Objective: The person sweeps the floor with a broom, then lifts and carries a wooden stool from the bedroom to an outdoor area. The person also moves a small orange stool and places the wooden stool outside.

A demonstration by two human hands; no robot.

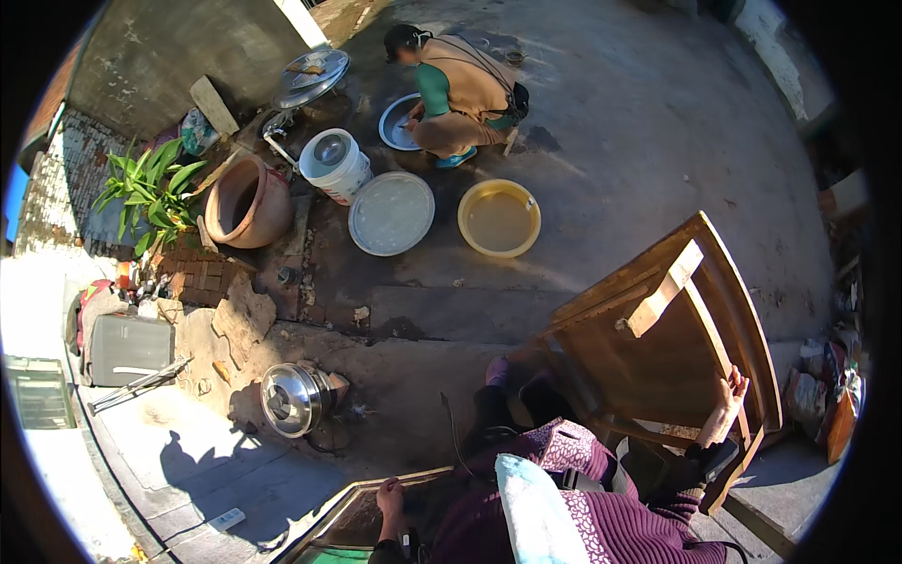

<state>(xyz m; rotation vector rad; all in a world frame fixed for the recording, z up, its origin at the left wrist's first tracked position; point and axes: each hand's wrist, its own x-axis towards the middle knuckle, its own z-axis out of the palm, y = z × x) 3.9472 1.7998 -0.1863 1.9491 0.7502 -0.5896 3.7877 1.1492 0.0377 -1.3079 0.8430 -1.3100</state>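
Observation:
My right hand (731, 390) grips a rail on the underside of a brown wooden table (655, 352). The table is tipped up on its side, to my right. A pale wooden block (666, 287) juts from its underside. At lower left, my left hand (391, 495) has its fingers curled beside a gold-edged frame (352, 490). Whether it grips that frame or holds anything small cannot be seen. A pale blue and white cloth (535, 507) lies in front of my purple ribbed clothing.
Ahead, a person (458, 92) squats at a metal basin (400, 123). Nearby stand a yellow basin (499, 220) of water, a round lid (392, 213), a white bucket (335, 166) and a clay pot (250, 201). A shiny metal pot (290, 402) and a crutch (141, 384) are at left.

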